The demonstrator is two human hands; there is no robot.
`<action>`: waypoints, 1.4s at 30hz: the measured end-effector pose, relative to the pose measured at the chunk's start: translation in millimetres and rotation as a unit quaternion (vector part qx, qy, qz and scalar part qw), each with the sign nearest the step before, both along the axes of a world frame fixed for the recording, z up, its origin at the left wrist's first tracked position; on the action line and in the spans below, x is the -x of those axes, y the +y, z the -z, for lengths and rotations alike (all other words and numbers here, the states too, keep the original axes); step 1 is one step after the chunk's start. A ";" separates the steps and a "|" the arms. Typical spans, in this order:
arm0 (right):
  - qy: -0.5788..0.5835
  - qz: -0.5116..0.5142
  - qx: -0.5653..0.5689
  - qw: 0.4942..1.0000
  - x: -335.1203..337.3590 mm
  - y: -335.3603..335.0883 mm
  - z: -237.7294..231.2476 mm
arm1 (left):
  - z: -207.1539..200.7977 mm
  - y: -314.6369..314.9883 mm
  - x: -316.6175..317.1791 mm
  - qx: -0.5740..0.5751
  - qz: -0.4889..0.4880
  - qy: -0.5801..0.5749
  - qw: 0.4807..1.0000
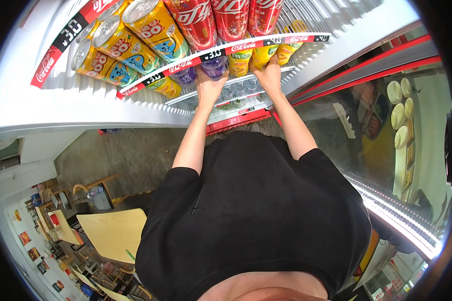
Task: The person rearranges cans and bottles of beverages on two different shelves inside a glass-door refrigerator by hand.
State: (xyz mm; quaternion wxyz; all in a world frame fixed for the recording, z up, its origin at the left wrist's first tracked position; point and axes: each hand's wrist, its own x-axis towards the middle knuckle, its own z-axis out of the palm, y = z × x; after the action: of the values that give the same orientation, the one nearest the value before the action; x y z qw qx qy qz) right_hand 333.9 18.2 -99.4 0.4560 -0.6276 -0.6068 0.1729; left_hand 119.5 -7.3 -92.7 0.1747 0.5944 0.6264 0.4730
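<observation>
My left hand (210, 89) reaches under the front strip of the upper shelf. Its fingers wrap round a purple drink container (214, 67), partly hidden by the strip, with a second purple container (186, 77) just to the left. To the right, my right hand (269, 79) is closed on a yellow drink container (262, 56), thumb along its side. Other yellow containers, one between my hands (239, 62) and one at the far right (288, 51), flank it. Whether these containers are bottles or cans is hard to make out.
Yellow cans (130, 45) and red cans (191, 22) fill the upper shelf behind its price strip (173, 66). Clear bottles (239, 89) stand lower down. An open red-edged glass door (356, 75) is at my right. Behind me are tables (113, 233) and chairs.
</observation>
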 end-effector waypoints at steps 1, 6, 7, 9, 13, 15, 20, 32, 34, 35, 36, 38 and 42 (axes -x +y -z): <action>-0.014 0.019 0.008 1.000 1.6 -2.1 -3.1 | -0.4 -0.4 0.4 0.001 -0.002 0.000 1.000; -0.051 0.051 -0.007 0.997 2.3 -1.6 4.0 | 0.5 -2.7 2.1 -0.014 0.023 -0.006 1.000; -0.069 0.038 -0.023 0.997 0.4 -1.8 6.3 | -0.2 -3.5 1.8 -0.013 0.023 -0.007 1.000; -0.088 0.024 -0.039 0.995 -2.6 -1.3 11.0 | -1.6 -5.2 1.3 -0.010 0.019 -0.015 1.000; -0.055 0.010 -0.030 0.998 -5.7 -1.0 10.9 | -2.1 -4.9 1.1 0.012 0.006 0.005 1.000; -0.042 0.008 -0.037 0.998 -6.4 0.2 13.3 | -1.2 -3.8 1.5 -0.003 0.018 0.008 1.000; -0.049 0.028 -0.044 0.997 -1.0 -3.6 6.8 | 0.3 -3.5 2.6 -0.005 0.021 0.000 1.000; -0.072 0.110 -0.213 0.968 -17.2 -18.7 -8.6 | -9.7 -8.4 -2.5 -0.005 0.014 -0.003 1.000; -0.123 0.181 -0.252 0.942 -22.6 -14.0 -12.6 | -8.7 -7.9 -1.5 -0.004 0.013 -0.002 1.000; -0.124 0.180 -0.253 0.943 -23.7 -10.8 -15.9 | -7.4 -7.4 -0.4 -0.012 0.013 0.001 1.000; -0.114 0.202 -0.246 0.941 -24.7 -7.3 -19.3 | -6.1 -6.9 0.8 -0.020 0.013 0.004 1.000; -0.106 0.225 -0.240 0.938 -27.7 -0.3 -21.0 | -6.2 -6.1 0.7 -0.005 0.016 0.001 1.000; 0.004 0.199 -0.116 0.973 -34.2 17.5 -18.3 | -0.3 -3.6 1.4 -0.003 0.015 0.016 1.000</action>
State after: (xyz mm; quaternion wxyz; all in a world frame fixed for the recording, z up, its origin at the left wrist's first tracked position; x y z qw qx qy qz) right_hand 368.1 35.8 -81.1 0.5529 -0.6783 -0.4839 0.0096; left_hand 118.1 -10.8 -92.3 0.1701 0.6115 0.6187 0.4630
